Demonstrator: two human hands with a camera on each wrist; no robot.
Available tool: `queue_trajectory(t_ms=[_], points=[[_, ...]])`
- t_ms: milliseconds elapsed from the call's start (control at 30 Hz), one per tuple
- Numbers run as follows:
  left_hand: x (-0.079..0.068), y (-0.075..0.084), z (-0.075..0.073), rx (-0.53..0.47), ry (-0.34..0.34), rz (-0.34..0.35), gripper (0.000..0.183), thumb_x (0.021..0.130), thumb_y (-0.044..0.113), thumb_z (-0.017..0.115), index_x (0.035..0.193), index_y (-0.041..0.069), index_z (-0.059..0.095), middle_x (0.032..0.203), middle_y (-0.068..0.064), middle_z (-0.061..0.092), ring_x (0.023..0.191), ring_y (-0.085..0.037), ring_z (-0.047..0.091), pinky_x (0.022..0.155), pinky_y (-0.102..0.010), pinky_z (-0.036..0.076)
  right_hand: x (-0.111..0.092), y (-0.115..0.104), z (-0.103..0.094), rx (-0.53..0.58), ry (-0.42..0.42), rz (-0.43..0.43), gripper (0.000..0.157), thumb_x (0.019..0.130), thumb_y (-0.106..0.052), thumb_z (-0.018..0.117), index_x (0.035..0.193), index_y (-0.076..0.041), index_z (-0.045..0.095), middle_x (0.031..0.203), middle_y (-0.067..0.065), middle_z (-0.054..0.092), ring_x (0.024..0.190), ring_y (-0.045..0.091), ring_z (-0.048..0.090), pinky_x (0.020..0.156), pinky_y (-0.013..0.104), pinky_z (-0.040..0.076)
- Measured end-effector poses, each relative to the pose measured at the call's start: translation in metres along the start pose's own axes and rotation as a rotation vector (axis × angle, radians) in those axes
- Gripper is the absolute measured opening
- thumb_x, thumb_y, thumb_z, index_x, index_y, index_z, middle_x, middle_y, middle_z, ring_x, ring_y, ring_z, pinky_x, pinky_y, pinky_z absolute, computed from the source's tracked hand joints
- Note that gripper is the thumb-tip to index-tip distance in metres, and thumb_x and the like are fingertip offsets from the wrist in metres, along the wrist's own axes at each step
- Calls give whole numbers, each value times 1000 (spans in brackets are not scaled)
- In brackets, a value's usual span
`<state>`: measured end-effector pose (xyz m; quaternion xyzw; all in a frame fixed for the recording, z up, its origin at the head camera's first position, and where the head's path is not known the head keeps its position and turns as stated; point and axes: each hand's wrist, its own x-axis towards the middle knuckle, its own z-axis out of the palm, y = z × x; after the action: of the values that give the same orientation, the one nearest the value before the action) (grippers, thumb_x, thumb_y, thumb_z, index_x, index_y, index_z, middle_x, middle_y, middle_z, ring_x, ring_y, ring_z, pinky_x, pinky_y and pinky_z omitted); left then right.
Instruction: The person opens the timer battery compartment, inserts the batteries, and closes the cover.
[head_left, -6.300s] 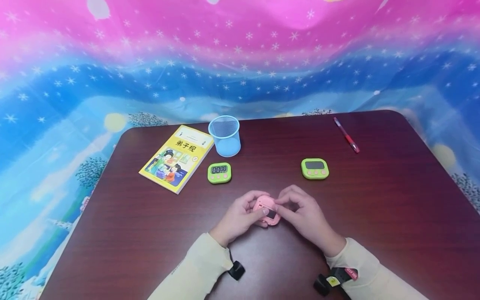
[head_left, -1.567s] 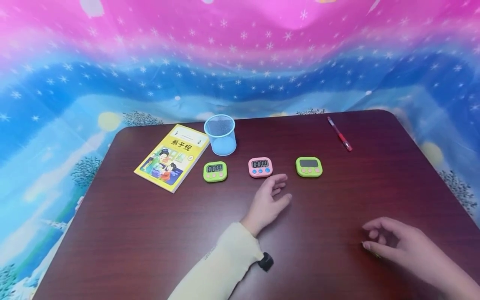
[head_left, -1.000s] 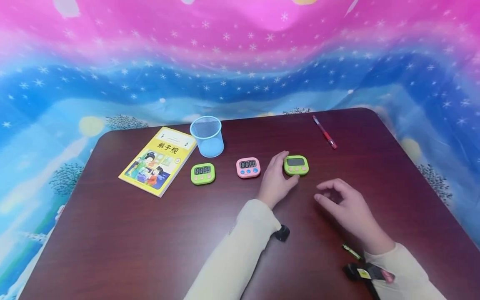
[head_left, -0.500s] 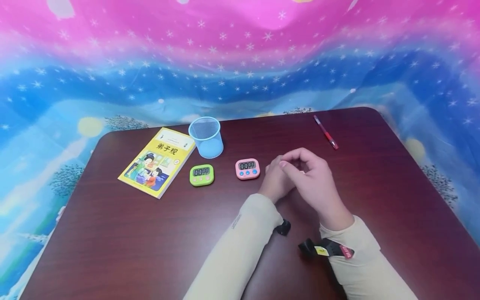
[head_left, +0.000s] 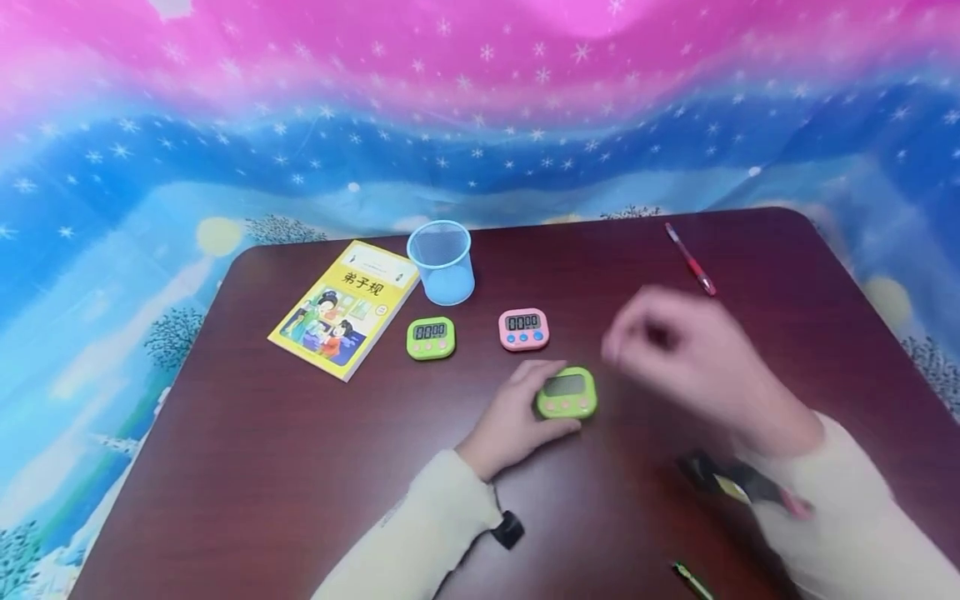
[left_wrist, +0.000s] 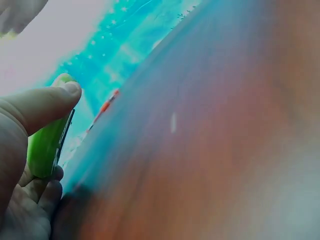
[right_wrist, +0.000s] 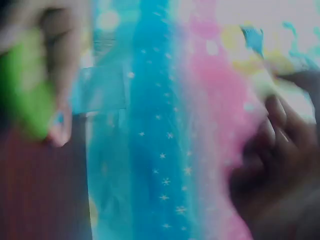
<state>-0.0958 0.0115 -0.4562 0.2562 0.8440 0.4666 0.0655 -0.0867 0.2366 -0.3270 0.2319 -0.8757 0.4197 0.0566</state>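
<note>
A green kitchen timer (head_left: 568, 407) is held in my left hand (head_left: 510, 425), fingers along its far edge and thumb at the near one. Its screen looks blank. From the left wrist, the timer (left_wrist: 44, 152) shows edge-on between thumb and fingers. To its right, apart from it, is my right hand (head_left: 697, 367), blurred by motion, fingers bent towards the thumb. Whether anything small is pinched there is hidden by the blur. A slim green battery (head_left: 692, 580) lies on the table near the bottom of the head view.
A pink timer (head_left: 524, 330) and another green timer (head_left: 431, 339) lie behind and left, both displays lit. Further back are a yellow book (head_left: 345, 310) and a blue mesh pen cup (head_left: 442, 265). A red pen (head_left: 691, 260) lies at the back right of the table (head_left: 300, 467).
My hands first held the pink timer, which now lies on the table. My left hand has taken the right-hand green timer and brought it nearer. My right hand has moved away from the left.
</note>
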Motion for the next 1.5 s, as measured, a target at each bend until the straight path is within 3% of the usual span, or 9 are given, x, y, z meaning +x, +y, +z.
queue_trajectory(t_ms=[133, 267, 400, 533, 800, 1000, 1233, 1333, 1500], points=[[-23, -5, -22, -17, 25, -34, 74, 82, 29, 86, 145, 14, 52, 138, 5, 52, 122, -10, 53, 107, -29, 44, -79, 3, 16, -157, -537, 43, 30, 79, -37, 83, 74, -37, 53, 64, -23, 44, 54, -4, 40, 45, 19, 35], [-39, -11, -37, -23, 52, -60, 74, 80, 26, 87, 145, 14, 53, 138, 7, 53, 125, -8, 50, 110, -32, 42, -139, 17, 42, -161, -664, 104, 33, 75, -33, 81, 68, -33, 48, 61, -25, 36, 51, -6, 32, 42, 16, 29], [-51, -16, -42, -29, 63, -75, 74, 80, 25, 87, 145, 14, 53, 138, 8, 52, 127, -6, 48, 111, -33, 41, -164, 28, 57, -141, -563, -22, 33, 74, -28, 80, 70, -31, 48, 66, -28, 34, 55, -10, 33, 46, 7, 29], [-61, -18, -42, -33, 61, -83, 74, 79, 25, 87, 144, 14, 53, 137, 9, 52, 127, -6, 48, 110, -33, 42, -160, 30, 57, -103, -541, -26, 32, 78, -22, 80, 72, -32, 50, 69, -27, 38, 57, -11, 37, 49, 8, 32], [-63, -21, -42, -35, 80, -50, 74, 79, 25, 88, 144, 12, 53, 137, 9, 52, 127, -6, 48, 110, -32, 42, -90, 45, 66, -119, -229, 70, 28, 79, -16, 84, 78, -31, 61, 67, -23, 53, 58, -5, 50, 50, 16, 45], [-66, -20, -41, -54, 76, -44, 73, 79, 23, 87, 143, 11, 54, 137, 8, 53, 125, -7, 50, 109, -32, 43, -30, 70, 74, -221, -151, 227, 12, 83, -20, 82, 83, -22, 70, 72, -12, 60, 66, 6, 55, 61, 27, 49], [-63, -16, -39, -76, 58, -52, 70, 82, 33, 84, 143, 15, 54, 134, 10, 56, 120, -7, 52, 107, -32, 44, -11, 87, 74, -231, -141, 334, 9, 86, -19, 79, 87, -15, 72, 76, -3, 59, 69, 16, 53, 62, 32, 47], [-61, -17, -42, -203, 55, -93, 56, 88, 34, 79, 137, 16, 59, 123, 6, 63, 96, -11, 62, 83, -30, 56, -10, 88, 76, -212, -93, 362, 9, 87, -21, 77, 88, -15, 72, 75, -2, 61, 67, 17, 53, 61, 31, 46], [-57, -22, -50, -476, 83, -178, 23, 101, 22, 63, 117, 7, 66, 96, -14, 73, 71, -21, 63, 54, -24, 48, -10, 81, 82, -158, 65, 356, 8, 91, -21, 73, 88, -14, 72, 71, -3, 62, 63, 15, 53, 57, 27, 45]])
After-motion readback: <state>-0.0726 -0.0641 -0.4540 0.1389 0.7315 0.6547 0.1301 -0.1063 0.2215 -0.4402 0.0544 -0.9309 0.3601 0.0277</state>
